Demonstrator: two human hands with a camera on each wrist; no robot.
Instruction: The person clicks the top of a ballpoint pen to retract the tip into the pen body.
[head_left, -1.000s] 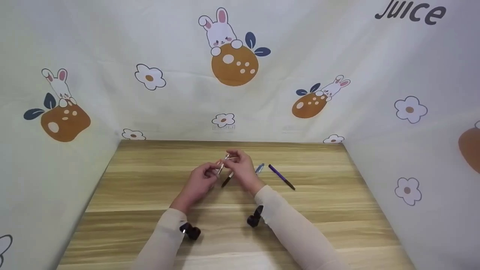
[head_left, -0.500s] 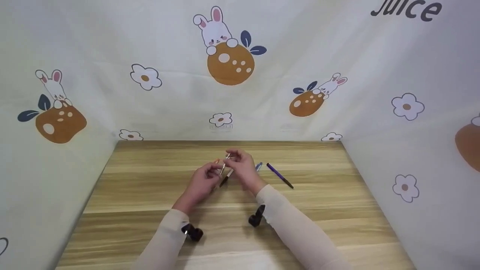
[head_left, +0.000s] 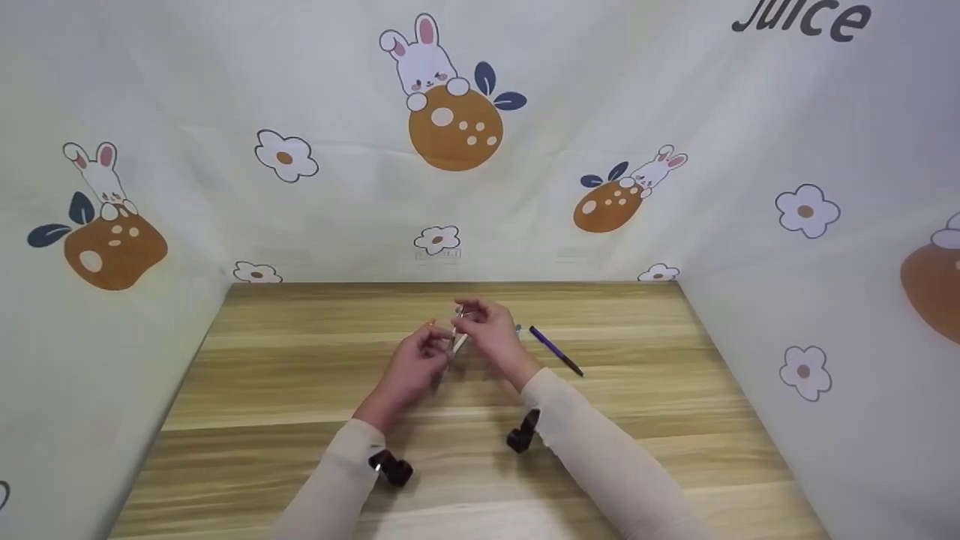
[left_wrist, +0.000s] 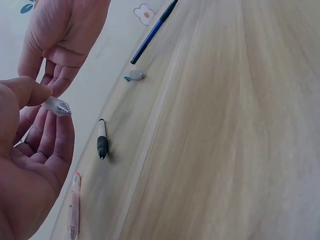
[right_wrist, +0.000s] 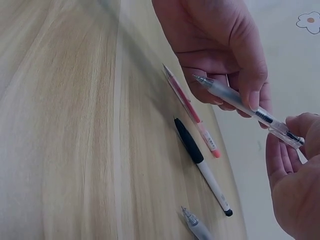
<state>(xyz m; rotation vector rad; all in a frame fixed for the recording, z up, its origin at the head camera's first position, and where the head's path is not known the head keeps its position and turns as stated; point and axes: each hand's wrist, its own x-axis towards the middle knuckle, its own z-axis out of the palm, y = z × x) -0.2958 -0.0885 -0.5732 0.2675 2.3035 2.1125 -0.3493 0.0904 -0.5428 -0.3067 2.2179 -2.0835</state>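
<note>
Clear pen [right_wrist: 232, 97] held off the table [head_left: 300, 465], tilted, between both hands; metal tip bare, projecting past the left hand [head_left: 416, 364]. Left grip: thumb and fingers pinched on the barrel, spread no wider than the pen. Right hand [head_left: 491, 334] at the opposite end, thumb and fingers likewise pinched, by the clip.

Lying on the table, four more pens. Red pen [right_wrist: 192, 110] nearest the left hand, partly hidden by it in the head view. Black-and-white pen [right_wrist: 200, 162] beside it, dark grip section and white barrel. Frosted pen [right_wrist: 196, 225] next along, metal-tipped, mostly behind the right hand from above. Purple pen [head_left: 556, 350] to the right, apart from the hands, dark at the near end.
</note>
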